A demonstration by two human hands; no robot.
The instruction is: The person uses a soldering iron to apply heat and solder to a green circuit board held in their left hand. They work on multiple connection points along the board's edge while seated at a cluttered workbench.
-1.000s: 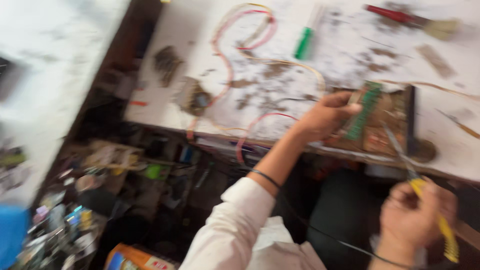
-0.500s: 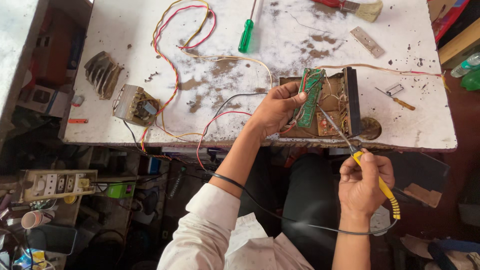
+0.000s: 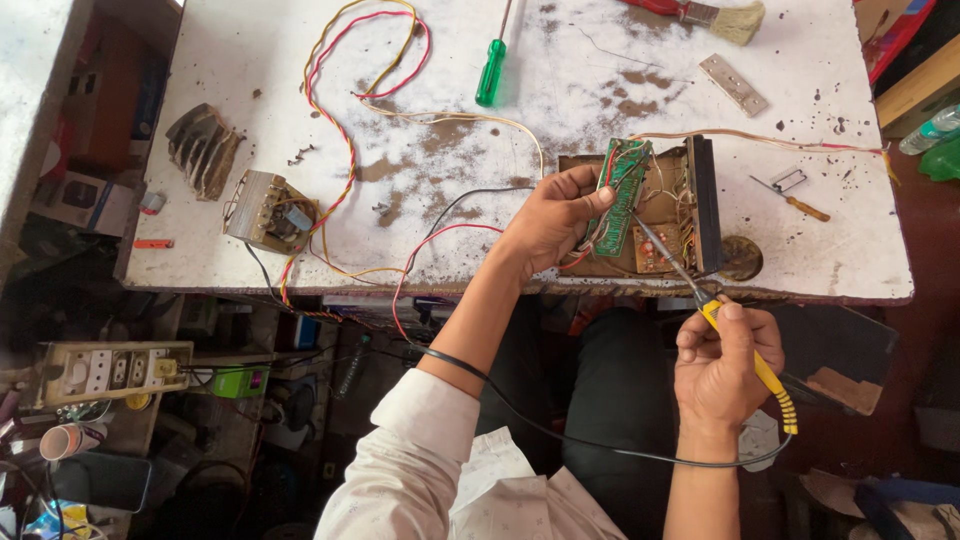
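Fingers of the left hand [image 3: 555, 215] pinch a green circuit board [image 3: 622, 195] by its near edge and tip it up on its side, so its face is open to the tool. Just beyond that grip sits the open wooden case [image 3: 670, 215] the board is wired into, near the front edge of the tabletop [image 3: 600, 60]. The right hand [image 3: 722, 365] is closed around the yellow handle of a soldering iron [image 3: 745, 350], held low off the tabletop so the thin shaft slants up to the board. Well beyond both grips lie a green screwdriver [image 3: 491, 72], a brush [image 3: 715, 15] and a small transformer [image 3: 265, 210].
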